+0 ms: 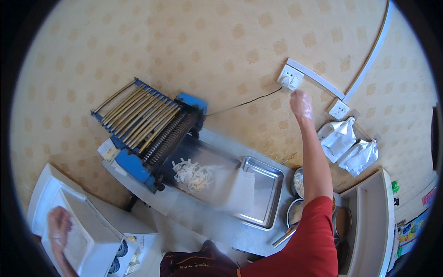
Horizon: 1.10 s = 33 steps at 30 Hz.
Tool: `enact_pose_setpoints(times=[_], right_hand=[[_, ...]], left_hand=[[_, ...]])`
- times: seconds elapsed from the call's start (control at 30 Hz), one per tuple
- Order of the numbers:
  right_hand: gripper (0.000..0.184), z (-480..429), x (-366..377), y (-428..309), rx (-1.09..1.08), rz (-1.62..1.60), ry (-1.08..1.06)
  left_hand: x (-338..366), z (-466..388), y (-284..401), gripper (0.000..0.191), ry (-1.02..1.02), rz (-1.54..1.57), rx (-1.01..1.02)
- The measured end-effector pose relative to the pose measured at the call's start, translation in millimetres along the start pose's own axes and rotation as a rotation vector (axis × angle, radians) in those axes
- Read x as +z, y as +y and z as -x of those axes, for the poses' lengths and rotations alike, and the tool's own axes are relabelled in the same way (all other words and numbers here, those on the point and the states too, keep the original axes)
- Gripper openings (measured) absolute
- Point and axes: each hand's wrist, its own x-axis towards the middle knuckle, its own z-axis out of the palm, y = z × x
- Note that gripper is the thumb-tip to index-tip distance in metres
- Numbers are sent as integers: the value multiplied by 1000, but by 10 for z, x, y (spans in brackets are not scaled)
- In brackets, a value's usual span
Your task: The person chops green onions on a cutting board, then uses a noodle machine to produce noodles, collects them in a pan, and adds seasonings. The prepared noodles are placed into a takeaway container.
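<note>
My right hand (302, 104), in a clear plastic glove, is raised just below the wall socket and switch (290, 77); its fingers are curled and whether it touches the socket is hidden. My left hand (59, 226), also gloved, is at the far left over a white cabinet (74, 239), its fingers partly bent. A blue noodle cutting machine (133, 166) with wooden slats (138, 116) and ridged metal rollers (169, 138) stands on the table. Cut noodle strips (192, 175) lie in a heap on the metal tray beside the rollers. A white sheet (244, 188) lies over the tray edges.
A steel tray (277, 194) is at the centre right, with metal bowls (293, 213) beyond it. White plastic bags (337, 136) hang on the wall under a second socket (338, 109). A black cord (251, 101) runs from the socket to the machine. A white shelf (370, 221) stands at the right.
</note>
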Motion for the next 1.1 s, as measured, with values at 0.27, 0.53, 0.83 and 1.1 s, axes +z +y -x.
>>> enact_pose_setpoints(times=[0.27,0.53,0.83,1.1], right_hand=[[26,-651,432,214,-53,129,-33],[41,2830,758,88,283,-22,-738],[47,4362,1885,386,562,7,-592],[33,3460,2274,655,196,-92,-922]], left_hand=[[2985,-20,1350,21,-889,59,246],[5037,54,1156,21,-954,60,680],[6387,735,1203,19,-1108,126,993],[6245,826,1169,21,-1208,173,641]])
